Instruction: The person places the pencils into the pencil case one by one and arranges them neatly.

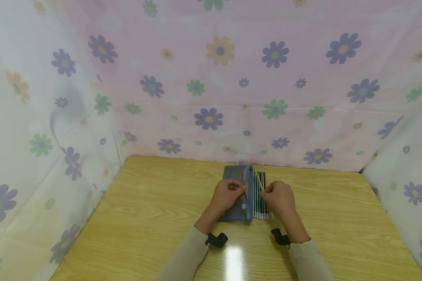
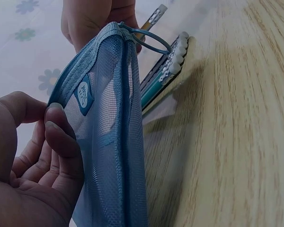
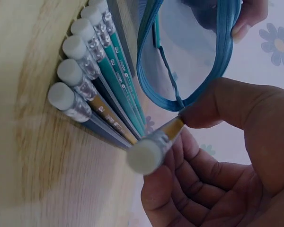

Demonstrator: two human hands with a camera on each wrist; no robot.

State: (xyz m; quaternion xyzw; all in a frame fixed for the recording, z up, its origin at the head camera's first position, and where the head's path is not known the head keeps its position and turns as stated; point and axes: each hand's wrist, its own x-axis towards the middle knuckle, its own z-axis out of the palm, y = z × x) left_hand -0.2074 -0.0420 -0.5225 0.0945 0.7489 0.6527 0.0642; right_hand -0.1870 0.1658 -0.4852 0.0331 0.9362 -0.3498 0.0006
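While left hand (image 1: 227, 195) pinches pouch (image 1: 234, 211), right hand (image 1: 280, 197) pinching pencil (image 3: 149, 152), pencil row (image 3: 104, 82) alongside

Pencils (image 1: 258, 203) lie just right of the pouch (image 1: 234, 211)

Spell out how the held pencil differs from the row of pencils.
The held pencil is yellow; the row of pencils mixes teal, dark and yellow. The held pencil is pinched in the right grip; the row of pencils lies on the table. The held pencil slants; the row of pencils lies side by side. Both have white erasers.
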